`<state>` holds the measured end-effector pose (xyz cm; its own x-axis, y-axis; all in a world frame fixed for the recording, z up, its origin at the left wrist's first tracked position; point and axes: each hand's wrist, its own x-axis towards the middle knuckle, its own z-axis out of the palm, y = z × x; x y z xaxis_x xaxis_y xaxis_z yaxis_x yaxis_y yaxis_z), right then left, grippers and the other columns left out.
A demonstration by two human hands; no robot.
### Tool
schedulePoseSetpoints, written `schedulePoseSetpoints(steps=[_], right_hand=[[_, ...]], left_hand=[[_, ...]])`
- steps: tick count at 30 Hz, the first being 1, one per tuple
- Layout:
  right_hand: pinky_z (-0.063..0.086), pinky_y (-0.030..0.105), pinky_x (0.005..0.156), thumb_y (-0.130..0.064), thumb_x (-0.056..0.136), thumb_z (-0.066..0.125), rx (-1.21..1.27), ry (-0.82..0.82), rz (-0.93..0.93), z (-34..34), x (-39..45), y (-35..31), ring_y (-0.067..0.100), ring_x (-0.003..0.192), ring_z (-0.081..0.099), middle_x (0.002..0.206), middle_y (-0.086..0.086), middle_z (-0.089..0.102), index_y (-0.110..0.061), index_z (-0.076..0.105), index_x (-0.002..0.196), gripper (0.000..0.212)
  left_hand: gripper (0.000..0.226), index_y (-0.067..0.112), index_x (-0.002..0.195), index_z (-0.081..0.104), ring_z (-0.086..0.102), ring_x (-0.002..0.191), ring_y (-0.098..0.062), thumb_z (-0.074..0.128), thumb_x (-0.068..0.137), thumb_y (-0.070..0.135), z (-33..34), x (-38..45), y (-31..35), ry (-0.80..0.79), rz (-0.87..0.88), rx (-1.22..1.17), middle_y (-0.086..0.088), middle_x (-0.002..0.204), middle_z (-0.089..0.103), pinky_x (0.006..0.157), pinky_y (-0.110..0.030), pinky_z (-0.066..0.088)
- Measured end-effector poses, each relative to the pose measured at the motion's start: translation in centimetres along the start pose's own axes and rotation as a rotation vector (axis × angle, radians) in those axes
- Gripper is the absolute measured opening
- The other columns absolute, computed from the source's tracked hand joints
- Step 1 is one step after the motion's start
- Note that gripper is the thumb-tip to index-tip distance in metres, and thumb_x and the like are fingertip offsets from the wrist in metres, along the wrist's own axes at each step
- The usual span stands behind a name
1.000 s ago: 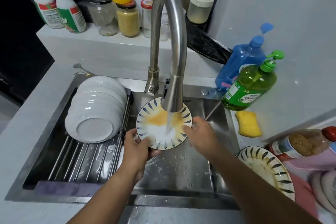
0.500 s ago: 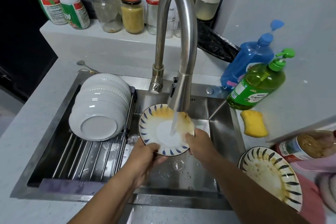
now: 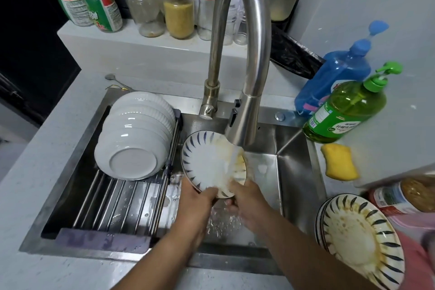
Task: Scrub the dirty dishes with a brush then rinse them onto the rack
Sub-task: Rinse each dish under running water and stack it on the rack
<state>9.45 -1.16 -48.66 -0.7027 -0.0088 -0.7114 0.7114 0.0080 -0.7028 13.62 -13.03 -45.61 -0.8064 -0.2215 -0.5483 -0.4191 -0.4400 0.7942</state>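
A small plate with blue rim strokes [image 3: 207, 165] is tilted under the running faucet [image 3: 242, 129]; yellow residue clings to its right side where the water hits. My left hand [image 3: 196, 200] grips the plate's lower left rim. My right hand [image 3: 247, 198] holds the lower right rim, its fingers curled under the edge. No brush is in view. A stack of dirty striped plates [image 3: 360, 238] waits on the counter at the right. Several clean white bowls [image 3: 136, 134] lean on the steel roll-up rack [image 3: 113, 205] over the sink's left half.
Blue [image 3: 334, 75] and green [image 3: 346, 110] soap bottles and a yellow sponge [image 3: 340, 161] sit right of the sink [image 3: 294, 160]. Jars and spray bottles line the back ledge [image 3: 141, 40]. A jar [image 3: 404, 195] lies at the far right.
The plate has turned and tilted under the stream, and more of its yellow residue has washed off. Both hands slid down to its lower rim, closer together.
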Motion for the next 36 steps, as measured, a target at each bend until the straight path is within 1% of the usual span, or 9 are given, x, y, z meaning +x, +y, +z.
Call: schedulePoseSetpoints(steps=[6, 11, 13, 17, 21, 27, 31, 33, 36], right_hand=[[0.055, 0.039, 0.063, -0.031, 0.094, 0.063, -0.374, 0.234, -0.192, -2.2, 1.7, -3.3, 0.022, 0.059, 0.060, 0.069, 0.003, 0.065, -0.012, 0.066, 0.084, 0.022], [0.054, 0.033, 0.073, -0.020, 0.094, 0.065, -1.038, 0.472, -0.679, -2.8, 1.4, -5.0, 0.018, 0.081, 0.062, 0.095, -0.001, 0.063, -0.019, 0.062, 0.104, 0.010], [0.055, 0.033, 0.084, -0.015, 0.097, 0.060, -1.095, 0.341, -0.808, -1.8, 0.9, -4.7, 0.019, 0.091, 0.061, 0.105, 0.004, 0.065, -0.012, 0.070, 0.107, 0.014], [0.033, 0.039, 0.114, -0.032, 0.110, 0.034, -1.208, -0.183, -0.598, 0.5, -0.7, -4.4, 0.029, 0.135, 0.046, 0.146, 0.013, 0.050, -0.019, 0.052, 0.142, 0.040], [0.002, 0.034, 0.125, -0.044, 0.110, 0.019, -1.137, -0.503, -0.594, 0.6, -2.2, -3.8, 0.001, 0.153, 0.005, 0.167, -0.018, 0.013, -0.042, 0.023, 0.157, 0.047], [-0.004, 0.046, 0.126, -0.050, 0.108, 0.011, -1.452, -0.292, -0.595, -4.3, -0.9, -3.6, 0.008, 0.154, 0.012, 0.167, -0.002, 0.023, -0.023, 0.029, 0.158, 0.059], [-0.013, 0.050, 0.123, -0.062, 0.101, 0.004, -1.457, -0.262, -0.501, -2.0, 0.8, -4.3, 0.012, 0.156, -0.003, 0.170, 0.000, 0.012, -0.034, 0.021, 0.159, 0.067], [-0.012, 0.050, 0.124, -0.071, 0.096, 0.002, -1.290, -0.375, -0.457, -0.1, 0.5, -4.5, 0.016, 0.156, -0.005, 0.169, -0.005, 0.013, -0.055, 0.008, 0.154, 0.061], [0.000, 0.042, 0.125, -0.061, 0.104, 0.008, -1.151, -0.563, -0.538, 1.2, -1.4, -4.4, 0.003, 0.154, 0.004, 0.167, -0.020, 0.011, -0.052, 0.009, 0.156, 0.053]], left_hand=[[0.049, 0.025, 0.132, 0.057, 0.069, 0.103, -0.030, 0.046, 0.094, -0.004, -1.8, 2.4, 2.6, 0.039, -0.030, 0.151, -0.004, 0.115, 0.073, 0.075, -0.046, 0.061], [0.037, 0.030, 0.126, 0.062, 0.074, 0.100, -0.029, 0.036, 0.109, 0.049, -2.0, 2.5, 3.2, -0.003, -0.097, 0.223, -0.004, 0.114, 0.075, 0.071, -0.055, 0.063], [0.049, 0.033, 0.123, 0.065, 0.075, 0.100, -0.026, 0.029, 0.105, 0.061, -1.4, 2.2, 2.5, -0.028, -0.143, 0.170, 0.000, 0.111, 0.078, 0.078, -0.061, 0.061], [0.060, 0.034, 0.122, 0.068, 0.075, 0.104, -0.026, 0.024, 0.102, 0.067, -0.3, 1.7, 1.8, -0.080, -0.135, 0.172, -0.001, 0.114, 0.077, 0.082, -0.058, 0.062], [0.069, 0.022, 0.118, 0.069, 0.076, 0.100, -0.025, 0.017, 0.104, 0.065, -0.8, 2.3, 2.0, -0.086, -0.136, 0.211, -0.007, 0.106, 0.079, 0.086, -0.055, 0.061], [0.055, 0.032, 0.115, 0.068, 0.077, 0.080, -0.018, 0.020, 0.108, 0.058, -1.6, 3.7, 3.2, -0.034, -0.012, 0.317, -0.003, 0.102, 0.079, 0.054, -0.033, 0.057], [0.057, 0.032, 0.121, 0.068, 0.077, 0.094, -0.023, 0.023, 0.105, 0.063, -1.1, 3.2, 2.5, -0.080, -0.087, 0.283, -0.002, 0.109, 0.078, 0.063, -0.041, 0.062], [0.065, 0.026, 0.117, 0.072, 0.077, 0.096, -0.024, 0.019, 0.105, 0.062, -0.8, 3.1, 2.4, -0.114, -0.160, 0.259, -0.004, 0.106, 0.079, 0.074, -0.047, 0.063], [0.073, 0.014, 0.116, 0.071, 0.077, 0.094, -0.025, 0.017, 0.106, 0.061, -1.2, 3.7, 3.1, -0.092, -0.200, 0.241, -0.010, 0.102, 0.080, 0.074, -0.044, 0.063]])
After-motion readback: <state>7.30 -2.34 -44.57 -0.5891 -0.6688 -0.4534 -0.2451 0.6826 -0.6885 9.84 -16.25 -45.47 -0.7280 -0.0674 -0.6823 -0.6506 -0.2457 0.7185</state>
